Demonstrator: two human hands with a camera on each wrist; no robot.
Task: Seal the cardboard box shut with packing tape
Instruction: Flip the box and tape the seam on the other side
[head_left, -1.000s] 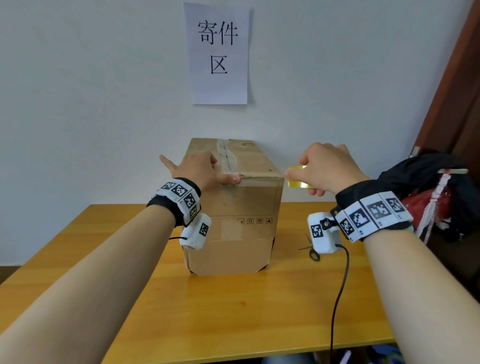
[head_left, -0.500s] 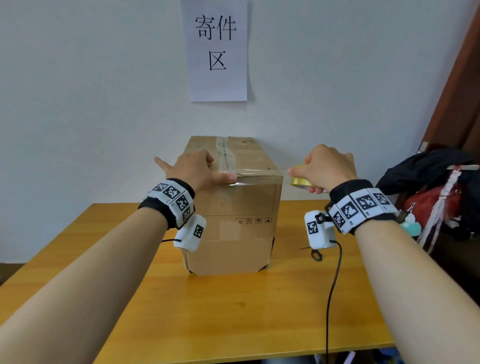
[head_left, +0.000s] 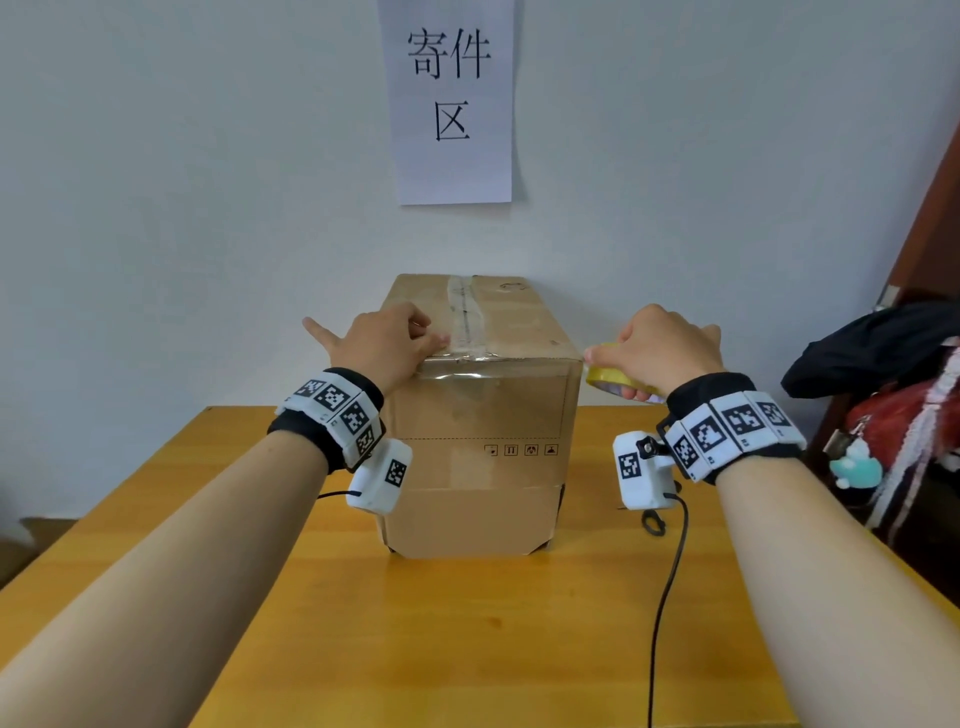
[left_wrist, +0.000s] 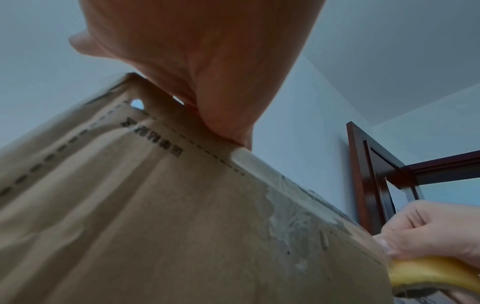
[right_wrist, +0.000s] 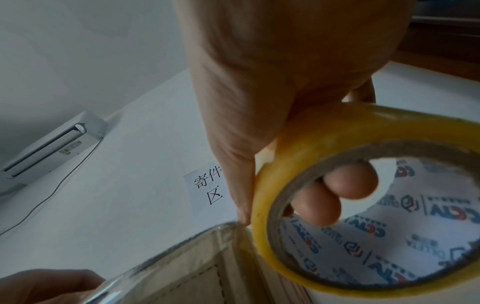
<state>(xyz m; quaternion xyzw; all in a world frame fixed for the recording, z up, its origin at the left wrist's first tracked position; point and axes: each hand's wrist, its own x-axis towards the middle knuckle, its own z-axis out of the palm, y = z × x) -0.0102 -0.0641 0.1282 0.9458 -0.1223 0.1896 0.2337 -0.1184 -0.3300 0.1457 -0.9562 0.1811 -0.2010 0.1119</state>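
A tall brown cardboard box (head_left: 478, 467) stands upright on the wooden table (head_left: 467, 649), its top flaps down under an old strip of tape (head_left: 462, 317). A clear strip of tape (head_left: 467, 366) runs along its top front edge. My left hand (head_left: 395, 343) rests on the box's top front left edge, its thumb pressing that strip down. My right hand (head_left: 660, 348) grips a yellow roll of packing tape (head_left: 618, 382) just off the top front right corner. In the right wrist view two fingertips (right_wrist: 337, 185) show through the roll's core (right_wrist: 311, 164), beside the box corner (right_wrist: 194, 277).
Scissors (head_left: 653, 522) lie on the table behind my right wrist, and a black cable (head_left: 665, 597) trails to the front edge. Dark clothing and a red bag (head_left: 883, 364) hang at the right. A paper sign (head_left: 452, 98) is on the wall behind the box.
My left thumb has drawn back to the left along the box's front edge. My right hand has lowered the roll a little beside the right corner.
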